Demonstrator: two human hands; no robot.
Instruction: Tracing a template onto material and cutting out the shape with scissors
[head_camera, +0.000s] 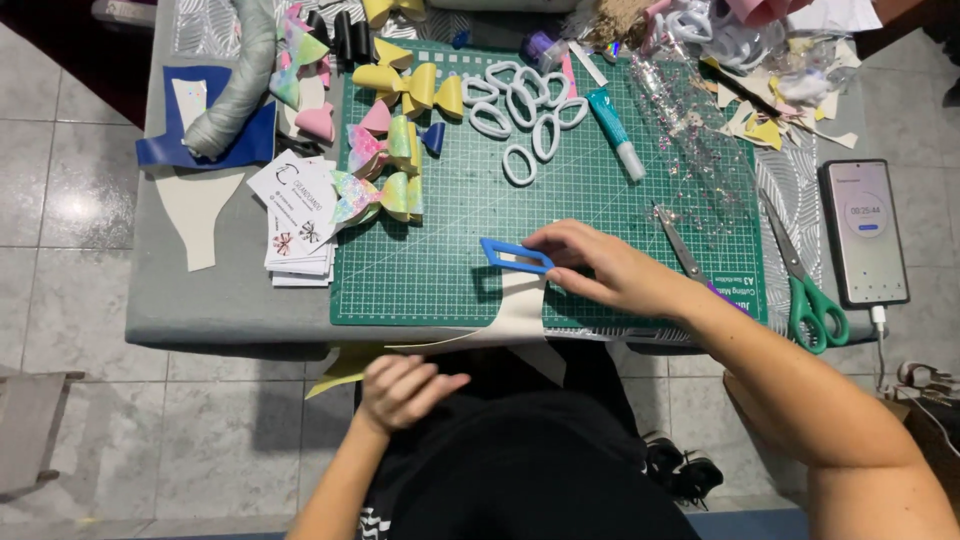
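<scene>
My right hand (600, 268) reaches over the near edge of the green cutting mat (450, 250) and pinches a blue oblong frame-shaped template (515, 256). The template lies on a cream-coloured sheet (520, 310) that hangs off the table's front edge. My left hand (400, 390) is below the table edge over my lap, fingers loosely curled, touching the underside end of that sheet near a yellowish piece (335, 372).
Pastel and yellow bows (385, 150), white oval templates (525, 110), a glue tube (618, 135), small snips (680, 245), green-handled scissors (805, 290), a phone (865, 230), a stack of cards (300, 215) and a blue sheet with a grey roll (225, 100) crowd the table.
</scene>
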